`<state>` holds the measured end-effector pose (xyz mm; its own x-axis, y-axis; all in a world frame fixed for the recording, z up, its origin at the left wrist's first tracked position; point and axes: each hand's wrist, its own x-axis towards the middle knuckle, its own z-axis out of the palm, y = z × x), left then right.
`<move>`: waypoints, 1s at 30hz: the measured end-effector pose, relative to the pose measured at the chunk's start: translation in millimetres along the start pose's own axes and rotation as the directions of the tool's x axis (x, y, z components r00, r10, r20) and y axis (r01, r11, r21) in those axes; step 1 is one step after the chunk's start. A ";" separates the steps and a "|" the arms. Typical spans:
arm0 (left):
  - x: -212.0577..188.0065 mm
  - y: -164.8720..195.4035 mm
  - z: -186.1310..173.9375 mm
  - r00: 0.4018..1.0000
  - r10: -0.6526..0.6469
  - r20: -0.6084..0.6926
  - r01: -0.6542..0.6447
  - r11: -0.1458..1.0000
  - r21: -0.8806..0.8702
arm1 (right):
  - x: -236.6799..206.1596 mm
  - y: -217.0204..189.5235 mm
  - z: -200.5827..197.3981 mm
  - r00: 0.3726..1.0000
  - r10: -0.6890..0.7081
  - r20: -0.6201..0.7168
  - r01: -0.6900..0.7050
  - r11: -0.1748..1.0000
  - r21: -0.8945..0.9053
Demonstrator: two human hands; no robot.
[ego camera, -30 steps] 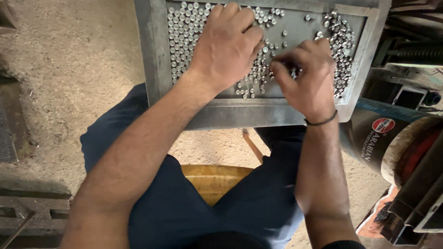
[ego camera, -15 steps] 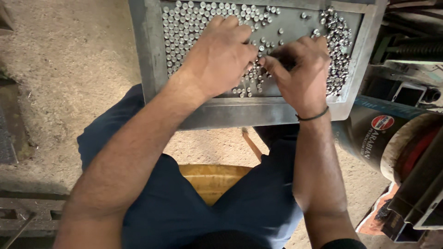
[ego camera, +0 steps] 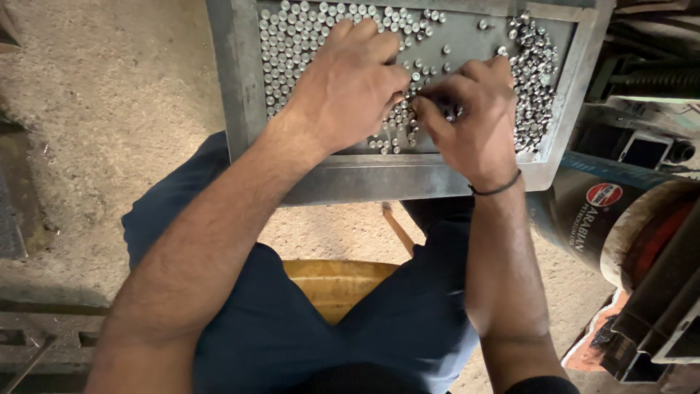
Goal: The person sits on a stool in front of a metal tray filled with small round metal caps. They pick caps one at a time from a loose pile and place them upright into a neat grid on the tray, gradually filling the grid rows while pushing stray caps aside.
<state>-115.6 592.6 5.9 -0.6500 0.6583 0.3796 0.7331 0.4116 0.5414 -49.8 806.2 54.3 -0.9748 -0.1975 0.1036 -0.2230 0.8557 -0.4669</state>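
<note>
A shallow grey metal tray [ego camera: 240, 80] rests across my knees and holds several small shiny metal cylinders [ego camera: 288, 44], many standing upright in rows at the left and a loose heap [ego camera: 536, 80] at the right. My left hand [ego camera: 346, 87] lies palm down on the cylinders in the tray's middle, fingers curled together. Beside it, my right hand [ego camera: 474, 117], with a black band at the wrist, pinches a few cylinders between thumb and fingertips. The two hands almost touch.
Sandy, gritty ground [ego camera: 109, 95] lies to the left. A yellow stool seat [ego camera: 335, 284] shows between my dark blue trouser legs. A dark metal drum [ego camera: 612, 219] and machine parts [ego camera: 649, 73] crowd the right side. A metal frame [ego camera: 36, 335] sits at lower left.
Both hands have shifted slightly left and closer together over the tray's middle. My right hand's fingers have closed more tightly on the cylinders.
</note>
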 end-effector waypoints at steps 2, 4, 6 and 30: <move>2.0 1.4 1.9 1.000 0.004 -0.013 -0.004 1.000 0.004 | 0.7 -1.6 -1.7 0.998 0.066 0.020 -0.067 0.997 0.048; 3.1 4.3 4.3 0.998 0.035 -0.048 -0.036 0.999 -0.022 | -0.2 -2.8 -3.6 0.999 0.034 0.011 -0.035 0.999 0.013; 4.0 7.5 6.9 0.997 0.052 -0.059 -0.053 0.998 -0.020 | -1.7 -2.3 -3.1 1.000 -0.003 0.005 0.003 1.000 -0.020; 2.3 19.4 8.9 0.999 0.000 -0.033 0.003 0.998 0.064 | -2.6 3.3 6.3 0.988 0.084 -0.129 -0.083 0.996 0.017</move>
<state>-101.2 607.7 10.5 -0.6565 0.6373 0.4036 0.7427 0.4526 0.4936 -48.0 806.6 46.9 -0.9824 -0.0617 0.1762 -0.1417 0.8608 -0.4889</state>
